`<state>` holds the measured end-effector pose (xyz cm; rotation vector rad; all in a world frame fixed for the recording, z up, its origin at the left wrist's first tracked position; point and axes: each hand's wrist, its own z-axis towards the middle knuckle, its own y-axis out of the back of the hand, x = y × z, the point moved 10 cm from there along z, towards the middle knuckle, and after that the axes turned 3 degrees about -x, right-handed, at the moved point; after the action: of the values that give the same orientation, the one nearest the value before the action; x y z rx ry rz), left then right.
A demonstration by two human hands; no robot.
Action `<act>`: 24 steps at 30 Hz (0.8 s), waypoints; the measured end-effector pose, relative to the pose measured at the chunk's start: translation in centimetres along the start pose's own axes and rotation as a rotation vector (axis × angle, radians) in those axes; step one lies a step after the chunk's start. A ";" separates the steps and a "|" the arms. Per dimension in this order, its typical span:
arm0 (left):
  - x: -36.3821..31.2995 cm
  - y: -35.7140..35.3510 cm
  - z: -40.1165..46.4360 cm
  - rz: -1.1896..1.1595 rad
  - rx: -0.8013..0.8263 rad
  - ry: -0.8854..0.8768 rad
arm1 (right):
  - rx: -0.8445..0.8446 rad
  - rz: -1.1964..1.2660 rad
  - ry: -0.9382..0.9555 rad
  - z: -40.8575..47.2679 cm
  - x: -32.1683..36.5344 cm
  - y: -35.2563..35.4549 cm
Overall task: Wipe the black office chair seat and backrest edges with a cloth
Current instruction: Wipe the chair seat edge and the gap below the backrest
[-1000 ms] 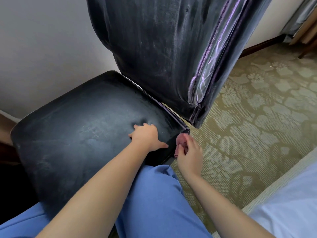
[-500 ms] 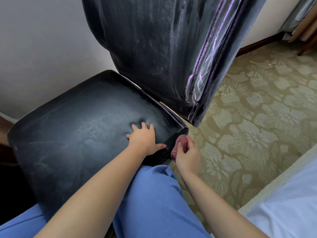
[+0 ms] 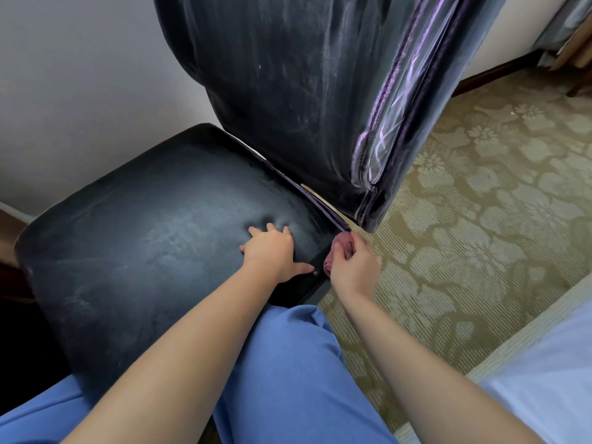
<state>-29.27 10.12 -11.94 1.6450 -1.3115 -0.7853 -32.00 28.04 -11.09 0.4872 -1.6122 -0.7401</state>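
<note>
Head view: hands at the seat's back right corner.
Left hand (image 3: 272, 251): pressed flat, fingers spread, on the seat (image 3: 144, 235).
Right hand (image 3: 354, 267): cloth (image 3: 339, 248) gripped against the seat edge, below the backrest (image 3: 288, 91).

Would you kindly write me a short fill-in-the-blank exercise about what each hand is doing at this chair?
1. The left hand presses flat on the black chair ____.
2. The right hand grips a pink ____ at the seat's corner.
3. The floor beside the chair is covered by a floral-patterned ____.

Missing words: seat; cloth; carpet.
</note>
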 end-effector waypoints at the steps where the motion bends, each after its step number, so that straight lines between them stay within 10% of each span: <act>1: 0.0 0.0 -0.1 -0.006 -0.001 0.002 | 0.004 -0.009 -0.011 0.9 0.4 -0.2; 24: -0.7 0.1 -1.0 0.014 -0.093 -0.114 | -0.103 0.035 0.247 -0.4 2.2 1.3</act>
<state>-28.58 11.02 -11.42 1.5354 -1.3437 -0.9290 -31.88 27.37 -8.57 0.4560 -1.3428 -0.7043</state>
